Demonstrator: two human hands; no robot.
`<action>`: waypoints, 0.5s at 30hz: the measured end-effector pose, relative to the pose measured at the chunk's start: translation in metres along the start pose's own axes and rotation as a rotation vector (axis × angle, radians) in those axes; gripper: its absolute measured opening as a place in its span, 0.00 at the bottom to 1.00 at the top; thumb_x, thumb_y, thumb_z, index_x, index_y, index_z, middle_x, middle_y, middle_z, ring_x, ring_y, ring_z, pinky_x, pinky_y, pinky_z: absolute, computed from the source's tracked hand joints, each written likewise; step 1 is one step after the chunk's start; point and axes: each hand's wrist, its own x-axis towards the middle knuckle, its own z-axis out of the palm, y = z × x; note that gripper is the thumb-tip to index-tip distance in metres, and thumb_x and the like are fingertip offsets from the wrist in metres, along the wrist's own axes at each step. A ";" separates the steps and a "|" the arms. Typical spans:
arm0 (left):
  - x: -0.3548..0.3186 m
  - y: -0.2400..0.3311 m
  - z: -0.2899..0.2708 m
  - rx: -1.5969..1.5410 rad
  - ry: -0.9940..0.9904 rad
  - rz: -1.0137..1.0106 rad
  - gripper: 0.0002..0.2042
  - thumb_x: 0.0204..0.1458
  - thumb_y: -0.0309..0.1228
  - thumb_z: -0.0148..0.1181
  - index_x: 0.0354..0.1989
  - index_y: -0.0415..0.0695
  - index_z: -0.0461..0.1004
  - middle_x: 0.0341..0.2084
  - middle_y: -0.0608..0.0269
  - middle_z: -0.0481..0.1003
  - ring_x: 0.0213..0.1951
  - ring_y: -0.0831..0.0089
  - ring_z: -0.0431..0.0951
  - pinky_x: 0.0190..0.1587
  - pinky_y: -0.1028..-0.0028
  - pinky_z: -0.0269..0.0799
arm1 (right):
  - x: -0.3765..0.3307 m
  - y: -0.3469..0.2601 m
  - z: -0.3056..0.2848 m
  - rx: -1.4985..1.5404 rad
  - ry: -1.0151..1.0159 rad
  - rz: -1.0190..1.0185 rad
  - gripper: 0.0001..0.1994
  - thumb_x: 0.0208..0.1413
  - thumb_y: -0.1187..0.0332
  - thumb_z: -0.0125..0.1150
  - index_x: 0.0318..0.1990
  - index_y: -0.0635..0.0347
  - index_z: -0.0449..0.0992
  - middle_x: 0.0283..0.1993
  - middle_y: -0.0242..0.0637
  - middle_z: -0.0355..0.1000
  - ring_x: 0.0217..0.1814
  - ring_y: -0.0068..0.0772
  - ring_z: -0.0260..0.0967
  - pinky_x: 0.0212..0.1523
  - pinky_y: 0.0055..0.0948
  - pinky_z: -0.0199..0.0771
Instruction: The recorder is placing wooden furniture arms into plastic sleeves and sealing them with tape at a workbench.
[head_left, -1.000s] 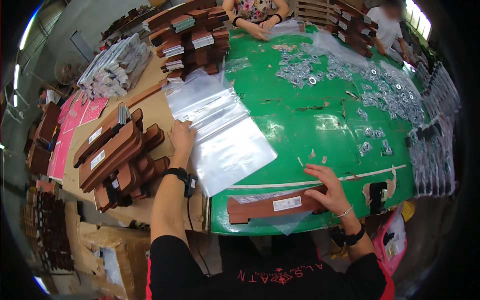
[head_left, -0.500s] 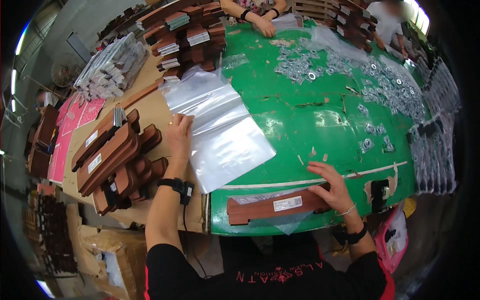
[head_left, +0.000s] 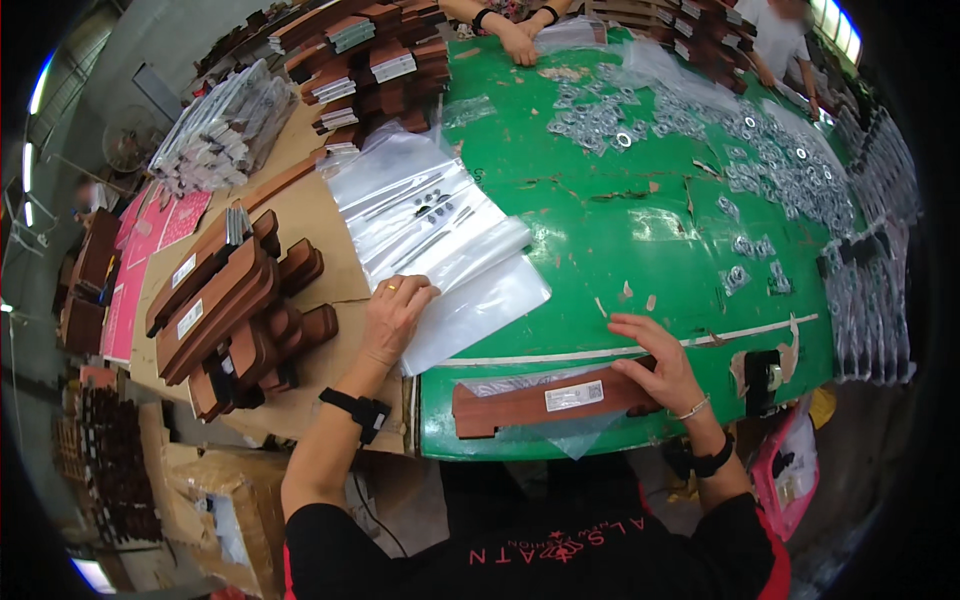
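My left hand (head_left: 398, 315) pinches a clear plastic bag (head_left: 485, 305) near its left edge. A stack of such bags lies slanted across the cardboard and the green tabletop. The top one is rumpled into a raised fold, and dark thin strips and small black marks (head_left: 435, 205) show on the plastic beyond the fold. At the front edge of the table, a reddish-brown wooden piece (head_left: 530, 405) with a white label lies over a clear plastic sheet (head_left: 580, 440). My right hand (head_left: 660, 370) is open at that piece's right end, fingers stretched and thumb resting by the wood.
Brown wooden parts (head_left: 235, 310) are piled left on cardboard, with a taller stack (head_left: 375, 65) behind. Bagged metal washers (head_left: 790, 180) spread over the far right. A black tape dispenser (head_left: 762, 380) sits at the front right. A co-worker's hands (head_left: 520, 42) are at the far edge.
My left hand has come nearer and slightly right, drawing the top bag into a fold; dark strips and marks now show beyond it. My right hand has barely moved.
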 end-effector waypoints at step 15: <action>0.006 -0.011 -0.006 -0.259 -0.163 -0.222 0.05 0.58 0.27 0.54 0.41 0.46 0.74 0.36 0.54 0.78 0.37 0.54 0.78 0.37 0.63 0.75 | -0.001 0.007 0.005 0.033 -0.005 0.003 0.21 0.51 0.70 0.66 0.54 0.62 0.75 0.59 0.45 0.71 0.60 0.46 0.69 0.59 0.36 0.68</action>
